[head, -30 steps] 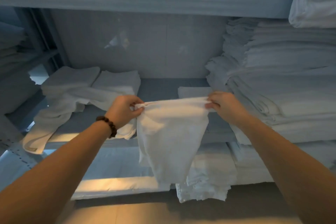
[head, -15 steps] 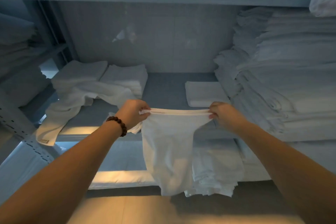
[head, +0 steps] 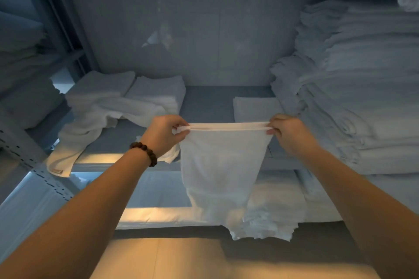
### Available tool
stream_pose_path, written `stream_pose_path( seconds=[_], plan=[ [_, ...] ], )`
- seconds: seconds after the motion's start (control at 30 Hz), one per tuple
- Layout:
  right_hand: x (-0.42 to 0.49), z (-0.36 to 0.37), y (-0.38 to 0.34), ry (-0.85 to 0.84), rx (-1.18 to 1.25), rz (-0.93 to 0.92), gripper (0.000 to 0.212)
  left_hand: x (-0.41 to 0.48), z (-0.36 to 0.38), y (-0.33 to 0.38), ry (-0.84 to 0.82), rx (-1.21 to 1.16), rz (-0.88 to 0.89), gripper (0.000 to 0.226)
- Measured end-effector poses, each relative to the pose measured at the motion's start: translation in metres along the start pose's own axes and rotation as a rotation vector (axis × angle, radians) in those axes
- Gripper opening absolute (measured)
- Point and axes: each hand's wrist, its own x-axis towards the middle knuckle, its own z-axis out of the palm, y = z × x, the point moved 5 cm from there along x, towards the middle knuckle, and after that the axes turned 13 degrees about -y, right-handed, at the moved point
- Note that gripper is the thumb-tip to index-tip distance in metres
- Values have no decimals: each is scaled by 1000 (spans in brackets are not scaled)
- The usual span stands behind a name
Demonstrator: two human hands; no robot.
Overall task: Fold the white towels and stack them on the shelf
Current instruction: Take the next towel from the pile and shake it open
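Note:
A white towel [head: 221,165] hangs doubled over in front of the grey shelf [head: 204,102], its top edge stretched taut and level. My left hand [head: 164,135] pinches the towel's left top corner, and my right hand [head: 289,132] pinches the right top corner. The towel's lower end narrows and dangles below the shelf's front edge. One folded towel [head: 255,108] lies flat on the shelf just behind my right hand.
Two folded towel stacks [head: 127,88] sit at the shelf's back left, with a loose towel [head: 86,133] draped over the front edge. A tall pile of folded towels [head: 362,88] fills the right side. More linen [head: 276,208] lies on the lower shelf.
My hands have drawn apart and pulled the towel's top edge straight and taut. The view has tilted slightly, so the shelf sits higher in frame.

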Motion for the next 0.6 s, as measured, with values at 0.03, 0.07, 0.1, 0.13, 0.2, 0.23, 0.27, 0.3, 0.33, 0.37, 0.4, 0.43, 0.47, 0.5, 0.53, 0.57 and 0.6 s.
stream_pose_path(
  seconds=[0.03, 0.07, 0.1, 0.13, 0.2, 0.23, 0.27, 0.3, 0.33, 0.37, 0.4, 0.43, 0.47, 0.5, 0.53, 0.57, 0.6],
  plan=[
    [-1, -3, 0, 46, 19, -10, 7, 1, -4, 1, 37, -15, 22, 10],
    [-1, -2, 0, 51, 9, -50, 7, 1, -3, 1, 28, -16, 25, 10],
    [0, 4, -3, -1, -32, -72, 11, 0, 2, 2, -32, 9, 4, 12],
    [0, 13, -6, -110, -97, -73, 17, -3, 11, 1, -109, 53, -39, 14],
    [0, 20, -5, -121, -106, -50, 19, -8, 19, -3, -84, 72, -72, 14],
    [0, 19, -1, -45, -72, -42, 16, -11, 17, -3, -6, 40, -67, 13],
    [0, 20, -2, -30, -52, -31, 15, -14, 18, 0, 18, 26, -70, 12],
    [1, 28, -2, -101, -92, -13, 17, -16, 24, 0, -11, 42, -88, 13],
    [-1, 36, -1, -219, -129, 17, 21, -18, 31, 0, -62, 64, -112, 14],
    [-2, 38, -1, -262, -102, 21, 22, -20, 34, -1, -74, 61, -125, 14],
    [2, 33, 3, -185, -80, 6, 19, -18, 32, -2, -17, 39, -132, 14],
    [4, 23, 6, -89, -51, -6, 15, -16, 27, 1, 41, 19, -133, 14],
    [4, 16, 9, -16, -15, -8, 14, -15, 24, 3, 63, 8, -131, 13],
    [4, 12, 12, 5, -16, -24, 14, -13, 22, 3, 58, 6, -131, 12],
    [4, 11, 13, -4, -22, -46, 15, -12, 22, 3, 29, 8, -128, 12],
    [3, 13, 16, -22, 0, -55, 16, -12, 23, 4, 3, 3, -122, 12],
    [4, 14, 18, -23, 44, -43, 15, -12, 23, 6, -7, -6, -114, 12]
  ],
)
